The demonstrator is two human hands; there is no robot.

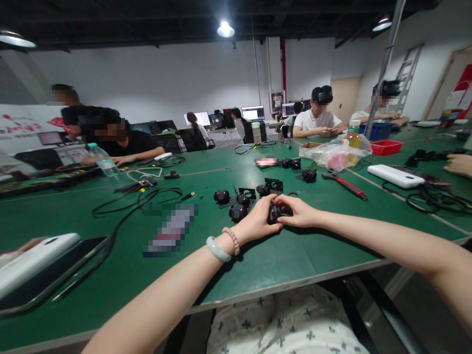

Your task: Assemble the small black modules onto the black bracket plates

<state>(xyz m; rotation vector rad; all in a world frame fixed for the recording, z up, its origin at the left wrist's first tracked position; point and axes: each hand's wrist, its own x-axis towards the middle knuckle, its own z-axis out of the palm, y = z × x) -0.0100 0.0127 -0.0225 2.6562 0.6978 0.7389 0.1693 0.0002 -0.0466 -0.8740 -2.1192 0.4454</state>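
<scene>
My left hand (260, 220) and my right hand (298, 211) meet over the green table (295, 250), both closed around one small black part (273, 213). The part is mostly covered by the fingers, so its shape is unclear. A pink bead bracelet and a pale bangle (218, 250) circle my left wrist. Just left of the hands lie a round black part (238, 212) and another black part (221, 196). Black pieces with flat square plates (273, 185) stand right behind my fingers.
Red-handled pliers (348, 187), a white power bank (396, 176) and coiled cables lie to the right. Behind are a plastic bag (337, 156) and a red tray (386, 147). Cables, a bottle (103, 160) and a tablet (55, 268) occupy the left. Other people sit around the table.
</scene>
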